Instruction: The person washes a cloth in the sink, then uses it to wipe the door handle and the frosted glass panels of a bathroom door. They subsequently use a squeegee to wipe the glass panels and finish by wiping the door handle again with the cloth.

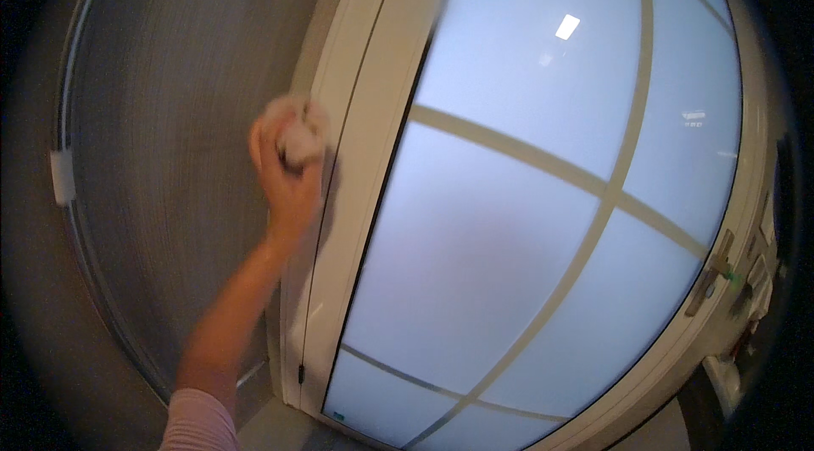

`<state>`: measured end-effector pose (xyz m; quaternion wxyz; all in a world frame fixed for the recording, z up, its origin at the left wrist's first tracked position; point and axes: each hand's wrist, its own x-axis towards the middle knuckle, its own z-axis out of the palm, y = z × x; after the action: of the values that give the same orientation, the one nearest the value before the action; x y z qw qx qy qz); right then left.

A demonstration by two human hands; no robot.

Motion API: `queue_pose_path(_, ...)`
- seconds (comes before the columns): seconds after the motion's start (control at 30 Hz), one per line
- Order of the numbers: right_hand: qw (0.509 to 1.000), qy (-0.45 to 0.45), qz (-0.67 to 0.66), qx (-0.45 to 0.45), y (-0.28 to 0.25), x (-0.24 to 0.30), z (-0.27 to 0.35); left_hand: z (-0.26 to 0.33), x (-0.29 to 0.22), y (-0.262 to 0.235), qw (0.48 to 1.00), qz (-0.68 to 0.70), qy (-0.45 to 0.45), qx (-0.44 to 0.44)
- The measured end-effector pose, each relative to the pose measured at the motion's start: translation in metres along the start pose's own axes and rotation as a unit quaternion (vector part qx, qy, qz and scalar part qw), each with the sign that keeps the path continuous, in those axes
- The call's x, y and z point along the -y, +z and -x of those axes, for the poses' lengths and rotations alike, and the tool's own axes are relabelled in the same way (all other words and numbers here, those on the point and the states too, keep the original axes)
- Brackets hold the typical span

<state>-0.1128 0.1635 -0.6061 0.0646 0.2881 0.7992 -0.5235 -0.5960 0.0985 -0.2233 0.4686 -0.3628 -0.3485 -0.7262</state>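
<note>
My left hand point(287, 184) is raised beside the cream door frame point(360, 137), with my forearm coming up from the lower left in a pink sleeve. Its fingers are closed round a crumpled white cloth point(301, 142), blurred by motion. The cloth is at or close to the frame's left edge, where the dark grey panel point(186, 120) begins; whether it touches cannot be made out. My right hand is out of view.
A door with frosted glass panes point(483, 239) and cream bars fills the right side. Its metal handle point(710, 281) is at the far right. A curved metal rail with a white fitting point(63, 177) runs down the left. Tiled floor point(280, 427) shows below.
</note>
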Motion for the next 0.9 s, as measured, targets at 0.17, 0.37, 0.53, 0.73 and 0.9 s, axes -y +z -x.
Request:
queue_pose_path(0.17,0.999,-0.002,0.030,0.012,-0.031,0.055,0.017,-0.149,-0.005,0.074,0.987,-0.042,0.157,-0.010)
queue_pose_path(0.37,0.994,-0.003,0.050,-0.100,-0.050,0.107,0.056,-0.252,-0.001,0.158,0.970,-0.087,0.227,0.020)
queue_pose_path(0.53,0.993,0.013,0.029,-0.110,-0.027,0.052,0.062,-0.266,-0.007,0.217,0.954,-0.165,0.247,0.028)
queue_pose_path(0.73,0.996,-0.009,-0.042,-0.075,0.003,-0.005,0.040,-0.203,0.018,0.151,0.959,-0.067,0.233,0.149)
queue_pose_path(0.9,0.998,0.027,-0.020,-0.055,-0.020,0.073,0.026,-0.025,0.025,0.049,0.938,-0.048,0.234,0.251)
